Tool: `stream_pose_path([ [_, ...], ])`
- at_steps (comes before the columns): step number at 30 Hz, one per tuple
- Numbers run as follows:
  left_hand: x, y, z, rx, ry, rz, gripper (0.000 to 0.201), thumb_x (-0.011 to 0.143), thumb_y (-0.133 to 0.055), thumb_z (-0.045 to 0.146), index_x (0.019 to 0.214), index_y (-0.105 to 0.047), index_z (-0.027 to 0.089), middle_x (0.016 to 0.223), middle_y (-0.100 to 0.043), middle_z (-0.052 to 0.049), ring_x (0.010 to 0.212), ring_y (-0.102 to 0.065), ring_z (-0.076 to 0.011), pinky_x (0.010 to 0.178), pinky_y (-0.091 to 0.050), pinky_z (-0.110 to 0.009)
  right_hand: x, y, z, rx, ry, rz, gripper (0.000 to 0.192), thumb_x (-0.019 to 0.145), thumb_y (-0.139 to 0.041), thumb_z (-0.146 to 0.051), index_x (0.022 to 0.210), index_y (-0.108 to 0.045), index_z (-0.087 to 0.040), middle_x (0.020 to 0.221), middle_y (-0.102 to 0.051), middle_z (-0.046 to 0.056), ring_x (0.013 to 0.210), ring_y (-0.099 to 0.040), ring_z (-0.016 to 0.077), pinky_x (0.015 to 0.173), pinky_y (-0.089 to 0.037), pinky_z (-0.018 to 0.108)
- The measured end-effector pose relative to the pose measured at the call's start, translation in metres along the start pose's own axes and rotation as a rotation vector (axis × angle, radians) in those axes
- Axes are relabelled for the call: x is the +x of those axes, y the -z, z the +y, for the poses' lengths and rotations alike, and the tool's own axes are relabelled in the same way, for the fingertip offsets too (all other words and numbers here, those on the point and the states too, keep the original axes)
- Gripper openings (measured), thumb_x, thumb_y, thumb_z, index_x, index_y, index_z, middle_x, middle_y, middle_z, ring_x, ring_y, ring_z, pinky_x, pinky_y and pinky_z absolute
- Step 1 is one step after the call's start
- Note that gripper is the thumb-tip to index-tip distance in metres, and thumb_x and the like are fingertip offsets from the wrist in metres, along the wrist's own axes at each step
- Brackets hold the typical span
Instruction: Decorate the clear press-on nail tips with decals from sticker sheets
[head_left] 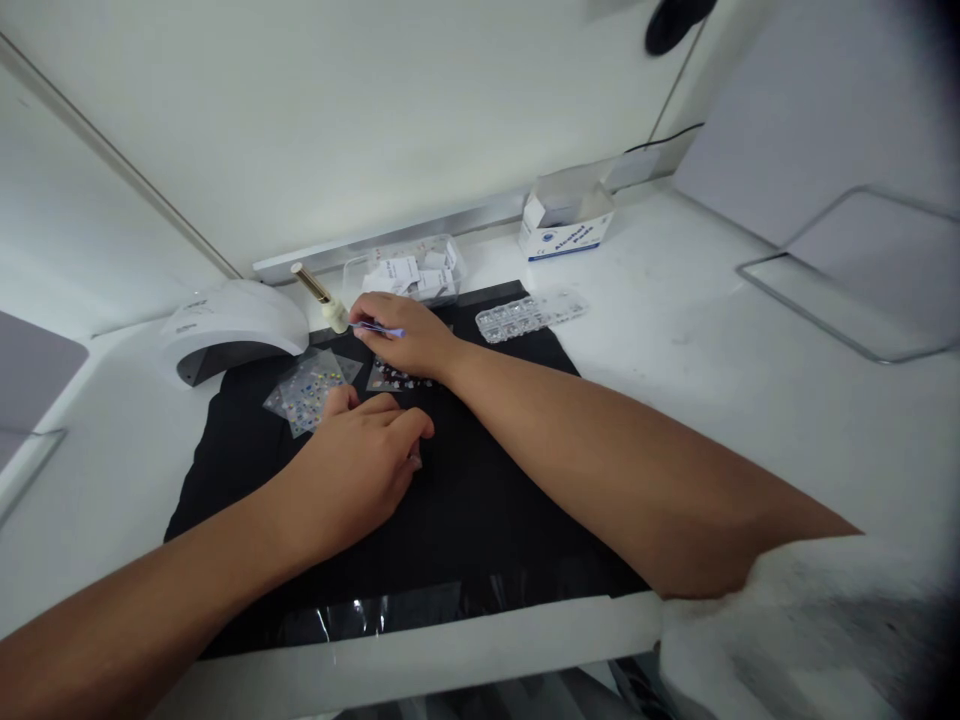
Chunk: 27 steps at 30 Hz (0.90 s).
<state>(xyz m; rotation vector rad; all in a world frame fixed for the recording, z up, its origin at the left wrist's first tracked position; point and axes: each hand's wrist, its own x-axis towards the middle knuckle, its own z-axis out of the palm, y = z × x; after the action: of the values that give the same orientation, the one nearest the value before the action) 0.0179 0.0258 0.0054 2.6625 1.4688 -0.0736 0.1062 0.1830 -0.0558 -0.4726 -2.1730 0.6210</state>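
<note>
My right hand (401, 335) reaches across a black mat (480, 520) and pinches a thin purple-blue tool (381, 329), its tip near a small bottle with a gold cap (321, 297). Just below that hand lies a clear sheet of small decals (390, 377). My left hand (360, 465) rests palm down on the mat with fingers curled; whether it grips anything is hidden. Its fingertips are beside clear packets of coloured gems (311, 385).
A white nail lamp (225, 330) stands at the mat's back left. Behind the mat are a clear box of white wipes (409, 272), a clear compartment tray of gems (529, 315) and a white and blue carton (566, 225). A wire frame (847, 290) lies at right.
</note>
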Motion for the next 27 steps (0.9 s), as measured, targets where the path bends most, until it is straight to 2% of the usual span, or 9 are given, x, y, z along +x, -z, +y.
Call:
stream_pose_path([
  [9,-0.003,0.001,0.001,0.03,-0.045,0.026,0.023,0.086,-0.052,0.009,0.105,-0.06,0.019,0.092,-0.072,-0.005,0.091,-0.064,-0.026,0.087,-0.033,-0.05,0.0,0.001,0.0,0.018,0.021,0.02,0.011,0.089,-0.048,-0.019,0.094,-0.057,-0.016,0.096,-0.065,0.005,0.087,-0.056,0.0168,0.082,-0.042,0.029],
  [19,-0.006,-0.003,0.001,0.034,-0.06,0.046,0.027,0.085,-0.048,0.006,0.106,-0.057,0.021,0.097,-0.07,-0.005,0.094,-0.06,-0.025,0.083,-0.032,-0.047,0.0,0.001,-0.001,0.002,0.021,0.012,0.011,0.09,-0.047,-0.019,0.095,-0.056,-0.016,0.099,-0.065,0.006,0.089,-0.057,0.0173,0.084,-0.042,0.03],
  [24,-0.027,0.009,0.003,-0.006,-0.001,0.162,0.033,0.081,-0.056,0.018,0.113,-0.053,0.023,0.117,-0.064,-0.007,0.109,-0.055,-0.0297,0.09,-0.033,-0.049,0.0,-0.001,0.002,-0.005,0.03,0.037,0.008,0.089,-0.049,-0.02,0.093,-0.056,-0.019,0.097,-0.066,0.005,0.089,-0.057,0.0184,0.083,-0.043,0.031],
  [27,-0.053,0.02,-0.016,-0.04,0.085,0.301,0.042,0.082,-0.062,0.031,0.122,-0.05,0.024,0.121,-0.061,-0.008,0.111,-0.054,-0.0301,0.093,-0.034,-0.048,0.0,-0.001,0.004,-0.024,0.036,0.029,0.007,0.088,-0.05,-0.018,0.091,-0.055,-0.019,0.094,-0.064,0.005,0.089,-0.057,0.0194,0.082,-0.043,0.032],
])
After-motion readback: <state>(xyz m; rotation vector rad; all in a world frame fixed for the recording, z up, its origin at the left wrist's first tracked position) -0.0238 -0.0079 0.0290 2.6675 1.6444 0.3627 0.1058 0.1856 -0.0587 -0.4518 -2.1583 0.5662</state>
